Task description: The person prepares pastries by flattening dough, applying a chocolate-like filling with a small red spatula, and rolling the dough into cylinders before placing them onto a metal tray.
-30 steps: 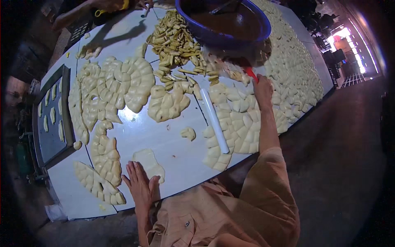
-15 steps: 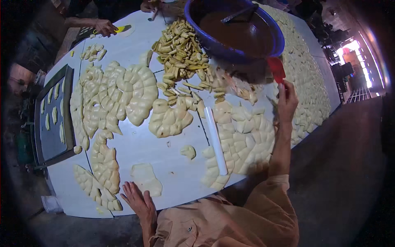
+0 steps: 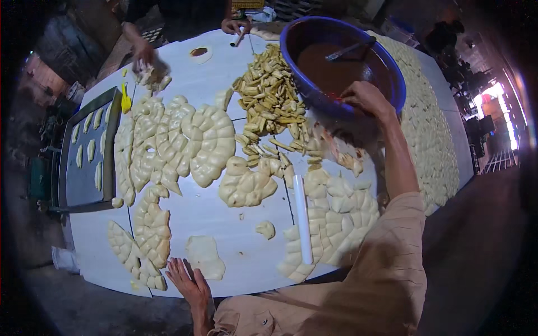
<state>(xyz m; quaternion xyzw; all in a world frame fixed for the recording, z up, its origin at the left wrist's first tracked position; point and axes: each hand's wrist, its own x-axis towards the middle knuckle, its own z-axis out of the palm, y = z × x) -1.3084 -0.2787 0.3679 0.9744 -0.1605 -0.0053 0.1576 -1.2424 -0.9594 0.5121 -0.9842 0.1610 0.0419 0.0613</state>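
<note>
Right hand [image 3: 364,98] is clamping on a red tool [image 3: 332,96], fingers together, over the near side of the blue bowl; most of the tool is hiding behind fingers and rim. Left hand [image 3: 188,283] is resting palm down at the near edge of the table [image 3: 188,210], fingers slightly apart, holding nothing. Flat dough sheet [image 3: 204,257] is lying just beside its fingertips, toward the table's middle.

Small dough lump [image 3: 265,229] is sitting farther right. White rod [image 3: 302,218] is lying across the left part of the near-right dough pieces [image 3: 350,215], by the near edge. Blue bowl [image 3: 287,56] is standing toward the far edge, containing brown filling [image 3: 316,67] and a dark spoon [image 3: 350,49]. Yellowish strips [image 3: 272,92] are piling up against its left side. More dough pieces [image 3: 431,129] are covering the right edge.

Dough clusters [image 3: 210,140] are spreading over the left half. Dark tray [image 3: 63,168] is sitting at the left edge, carrying long dough pieces [image 3: 91,150]; yellow tool [image 3: 125,102] is lying by its far right corner. Co-worker's hands [image 3: 145,56] are showing at the far edge. Background gear is blurring, so labels are staying unreadable.
</note>
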